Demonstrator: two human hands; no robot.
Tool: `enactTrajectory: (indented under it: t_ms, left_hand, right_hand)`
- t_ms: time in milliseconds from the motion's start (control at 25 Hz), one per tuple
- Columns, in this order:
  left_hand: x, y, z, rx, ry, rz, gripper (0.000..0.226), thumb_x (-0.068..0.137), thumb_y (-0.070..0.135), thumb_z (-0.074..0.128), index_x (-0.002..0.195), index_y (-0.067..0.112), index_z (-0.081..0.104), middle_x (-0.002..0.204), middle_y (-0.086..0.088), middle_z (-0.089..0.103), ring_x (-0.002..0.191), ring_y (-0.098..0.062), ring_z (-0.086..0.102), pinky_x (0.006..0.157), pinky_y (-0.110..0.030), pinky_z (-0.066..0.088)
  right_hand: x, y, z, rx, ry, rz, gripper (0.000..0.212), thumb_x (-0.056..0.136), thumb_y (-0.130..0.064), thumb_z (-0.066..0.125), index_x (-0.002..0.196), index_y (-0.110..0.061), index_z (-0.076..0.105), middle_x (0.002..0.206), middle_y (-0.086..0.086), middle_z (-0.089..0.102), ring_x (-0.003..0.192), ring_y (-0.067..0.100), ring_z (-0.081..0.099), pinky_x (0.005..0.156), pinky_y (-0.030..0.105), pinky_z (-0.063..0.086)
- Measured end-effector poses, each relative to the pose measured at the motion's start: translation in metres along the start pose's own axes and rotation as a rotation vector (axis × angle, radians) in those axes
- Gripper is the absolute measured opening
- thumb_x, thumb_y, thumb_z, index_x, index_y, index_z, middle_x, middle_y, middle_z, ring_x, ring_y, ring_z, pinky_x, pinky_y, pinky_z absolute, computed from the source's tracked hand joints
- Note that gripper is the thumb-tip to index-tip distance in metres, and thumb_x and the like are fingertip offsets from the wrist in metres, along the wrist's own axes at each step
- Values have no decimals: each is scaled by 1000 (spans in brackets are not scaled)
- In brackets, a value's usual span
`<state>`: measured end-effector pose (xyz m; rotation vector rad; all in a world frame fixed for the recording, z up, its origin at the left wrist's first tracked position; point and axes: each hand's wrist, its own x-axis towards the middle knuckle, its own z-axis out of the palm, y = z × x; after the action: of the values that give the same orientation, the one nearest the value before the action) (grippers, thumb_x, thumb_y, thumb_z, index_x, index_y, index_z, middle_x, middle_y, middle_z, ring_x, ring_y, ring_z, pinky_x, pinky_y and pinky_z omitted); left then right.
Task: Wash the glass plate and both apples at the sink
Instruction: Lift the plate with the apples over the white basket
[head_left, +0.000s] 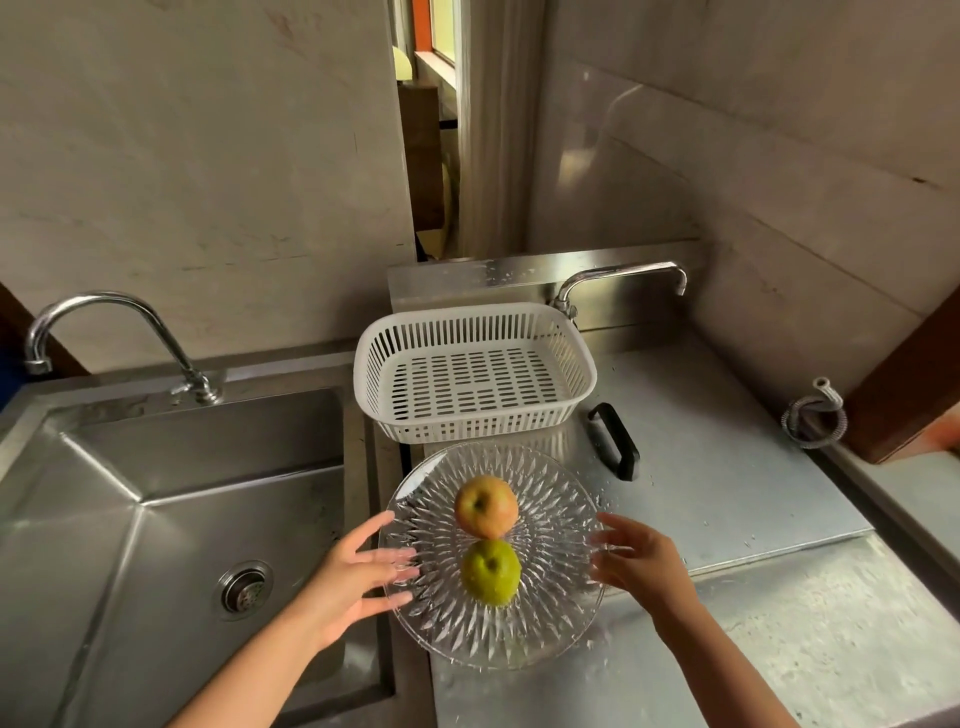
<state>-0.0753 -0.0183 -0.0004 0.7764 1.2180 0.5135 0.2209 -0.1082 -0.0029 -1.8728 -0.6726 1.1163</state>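
Note:
A cut-glass plate (550, 613) lies on the steel counter just right of the sink (156, 519). On it rest two apples: a red-yellow apple (487, 505) at the far side and a green apple (491, 571) nearer me, touching each other. My left hand (358, 571) is at the plate's left rim with fingers spread, fingertips under or against the edge. My right hand (636, 561) is at the right rim, fingers also spread. Neither hand is closed around the plate.
A white slotted plastic basket (475, 371) stands behind the plate. A curved tap (104, 332) rises behind the sink, whose drain (244, 590) shows. A second tap (618, 280) stands behind the basket. A black handle (615, 439) lies on a steel cover; a coiled hose (815, 418) sits far right.

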Motion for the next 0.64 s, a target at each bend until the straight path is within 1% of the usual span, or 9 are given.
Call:
enactTrajectory:
  t_ms: [40, 160, 240, 360, 440, 560, 640]
  left_hand:
    - [-5, 6, -2, -1, -9, 17, 66, 82, -15, 55, 133, 26, 45, 109, -17, 66, 94, -29, 67, 61, -37, 60]
    - [-20, 26, -6, 4, -27, 64, 62, 82, -13, 56, 128, 28, 48, 110, -18, 67, 95, -29, 68, 62, -37, 60]
    - [-28, 42, -7, 8, -36, 94, 60, 81, -13, 56, 125, 27, 50, 109, -18, 68, 94, -30, 69, 61, -37, 60]
    - [-30, 75, -8, 42, -48, 127, 59, 80, -14, 57, 122, 26, 51, 100, -16, 74, 88, -28, 72, 59, -35, 60]
    - [-22, 100, -7, 81, -40, 141, 62, 78, -15, 58, 125, 25, 50, 96, -14, 75, 83, -25, 74, 58, -34, 60]
    - [0, 134, -2, 97, -10, 137, 67, 79, -17, 56, 133, 21, 46, 95, -13, 75, 81, -24, 74, 59, -34, 61]
    - [17, 153, 1, 98, 8, 132, 69, 79, -18, 53, 136, 19, 42, 98, -14, 73, 81, -23, 72, 59, -34, 61]
  right_hand:
    - [-3, -6, -2, 31, -20, -3, 52, 76, 15, 60, 124, -4, 57, 94, 14, 68, 80, 31, 65, 79, 47, 58]
    - [-11, -32, -9, 91, -88, -39, 50, 78, 15, 61, 123, -5, 58, 91, 9, 68, 76, 28, 66, 61, 27, 61]
    - [-12, -52, -14, 116, -130, -53, 50, 78, 15, 61, 123, -5, 57, 92, 9, 67, 76, 26, 66, 54, 20, 59]
    - [-1, -83, -19, 124, -164, -73, 51, 77, 17, 60, 124, -1, 55, 93, 10, 67, 76, 26, 66, 53, 20, 58]
    - [13, -105, -18, 129, -168, -82, 50, 76, 19, 59, 123, 2, 55, 90, 10, 66, 72, 25, 65, 52, 20, 59]
    - [42, -135, -13, 162, -159, -86, 48, 76, 23, 56, 120, 5, 55, 85, 10, 63, 66, 23, 61, 48, 20, 57]
    - [62, -152, -8, 162, -163, -97, 50, 75, 25, 54, 121, 5, 55, 88, 12, 63, 66, 23, 61, 46, 19, 56]
